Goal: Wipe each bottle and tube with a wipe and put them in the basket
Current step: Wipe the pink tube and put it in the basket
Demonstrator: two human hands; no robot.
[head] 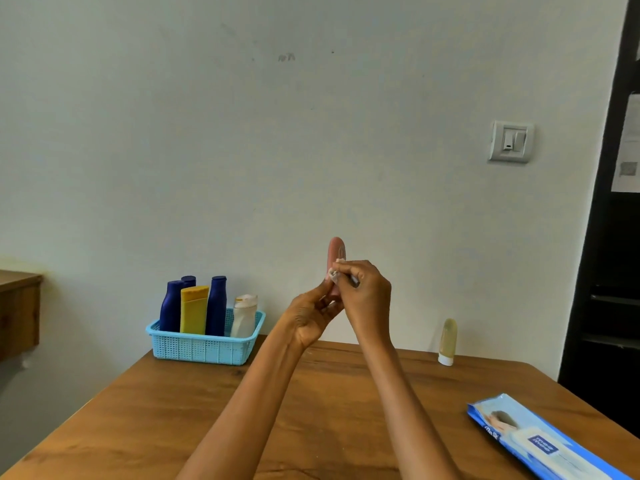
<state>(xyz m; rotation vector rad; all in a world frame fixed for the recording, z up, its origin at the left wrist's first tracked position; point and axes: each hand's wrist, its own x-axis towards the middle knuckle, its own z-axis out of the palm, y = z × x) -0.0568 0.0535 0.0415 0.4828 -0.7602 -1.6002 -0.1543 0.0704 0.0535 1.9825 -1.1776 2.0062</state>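
Observation:
I hold a pink tube point(335, 252) upright above the table; my left hand point(310, 315) grips its lower end. My right hand point(365, 294) pinches a small white wipe point(335, 274) against the tube's side. A light blue basket point(204, 344) stands at the table's far left, holding three dark blue bottles point(216, 304), a yellow tube point(194, 308) and a white bottle point(244, 315). A pale yellow tube point(447, 341) stands cap-down at the far right of the table.
A blue pack of wipes point(540, 441) lies at the near right corner of the wooden table point(156, 410). A wooden ledge point(19, 310) juts in at the left. A dark shelf unit point(609, 271) stands at the right, beside the wall.

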